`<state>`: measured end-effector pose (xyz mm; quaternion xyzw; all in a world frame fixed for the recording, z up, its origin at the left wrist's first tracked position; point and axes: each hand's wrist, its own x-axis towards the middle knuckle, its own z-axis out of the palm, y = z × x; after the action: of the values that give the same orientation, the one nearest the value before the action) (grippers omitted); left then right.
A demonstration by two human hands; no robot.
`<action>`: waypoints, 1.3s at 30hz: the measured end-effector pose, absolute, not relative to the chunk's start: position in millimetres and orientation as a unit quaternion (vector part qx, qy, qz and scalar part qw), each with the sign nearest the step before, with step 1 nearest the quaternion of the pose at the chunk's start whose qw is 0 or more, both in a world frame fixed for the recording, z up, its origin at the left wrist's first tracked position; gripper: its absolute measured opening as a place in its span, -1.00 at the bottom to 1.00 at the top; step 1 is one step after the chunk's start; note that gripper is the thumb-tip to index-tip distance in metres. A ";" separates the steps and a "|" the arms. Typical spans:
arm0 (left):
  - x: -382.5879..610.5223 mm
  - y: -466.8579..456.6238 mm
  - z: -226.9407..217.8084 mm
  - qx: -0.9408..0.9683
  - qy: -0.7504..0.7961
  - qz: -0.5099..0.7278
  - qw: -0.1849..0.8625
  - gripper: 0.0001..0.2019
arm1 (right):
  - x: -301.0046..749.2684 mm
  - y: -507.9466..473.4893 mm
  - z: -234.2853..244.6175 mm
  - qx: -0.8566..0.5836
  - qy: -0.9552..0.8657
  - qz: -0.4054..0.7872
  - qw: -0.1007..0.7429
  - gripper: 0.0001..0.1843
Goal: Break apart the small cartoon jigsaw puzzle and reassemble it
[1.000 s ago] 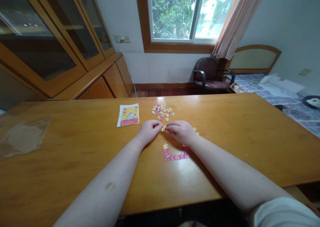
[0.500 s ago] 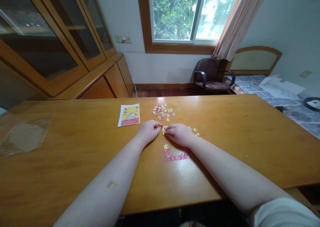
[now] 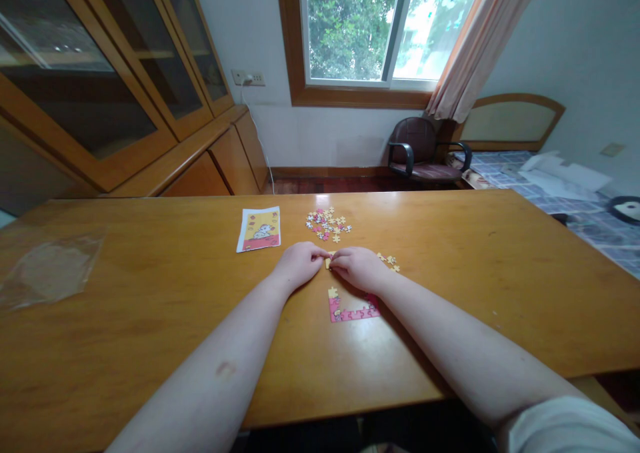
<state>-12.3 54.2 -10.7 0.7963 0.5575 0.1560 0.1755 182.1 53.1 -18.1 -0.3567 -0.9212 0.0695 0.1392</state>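
Note:
My left hand (image 3: pixel 301 265) and my right hand (image 3: pixel 359 266) meet over a small yellow puzzle piece (image 3: pixel 329 262) on the table. The left fingertips touch its upper side; the right fingers are curled together on its right part and cover much of it. Closer to me lies a joined pink puzzle border (image 3: pixel 354 314), with a yellow piece at its upper left end; my right wrist hides part of its right side. Beyond the hands is a loose heap of puzzle pieces (image 3: pixel 327 224). Several yellow pieces (image 3: pixel 390 261) lie just right of my right hand.
A printed picture card (image 3: pixel 259 230) lies left of the heap. At the far left of the wooden table (image 3: pixel 165 260) rests a clear plastic bag (image 3: pixel 53 270). Behind the table stand a dark chair (image 3: pixel 425 150) and a bed (image 3: pixel 570 200); a cabinet (image 3: pixel 185 133) is at left.
The left fingertips have shifted slightly to the right onto the yellow piece, closer to the right fingers. The right hand has hardly moved.

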 end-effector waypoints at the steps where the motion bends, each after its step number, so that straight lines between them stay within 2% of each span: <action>1: -12.4 54.2 -11.1 0.796 0.557 0.157 0.177 -0.69 | 181.9 53.0 -18.0 -0.357 -0.921 0.068 0.140 -0.73; 12: -12.8 54.0 -11.8 0.795 0.553 0.163 0.187 -0.70 | 185.4 52.6 -8.1 -0.369 -0.914 0.084 0.148 -0.77; 17: -11.9 52.8 -8.8 0.794 0.552 0.165 0.194 -0.73 | 218.6 65.6 15.8 -0.515 -0.830 0.054 0.208 -0.77; 23: -10.8 51.3 -6.2 0.787 0.559 0.167 0.199 -0.74 | 258.6 77.5 39.2 -0.615 -0.777 0.082 0.108 -0.80; 29: -10.8 51.2 -5.6 0.783 0.558 0.184 0.205 -0.75 | 261.9 80.6 29.4 -0.638 -0.763 0.104 -0.008 -0.85; 34: -10.0 51.0 -5.5 0.773 0.563 0.199 0.213 -0.73 | 252.8 79.2 23.3 -0.649 -0.750 0.117 -0.058 -0.87; 39: -9.5 50.8 -5.2 0.772 0.565 0.198 0.212 -0.72 | 244.2 75.1 21.6 -0.623 -0.771 0.121 -0.041 -0.88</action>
<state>-9.5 50.8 -5.2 0.7725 0.5650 0.1982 0.2118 244.2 75.1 21.6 -0.6234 -0.7714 0.1209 -0.0408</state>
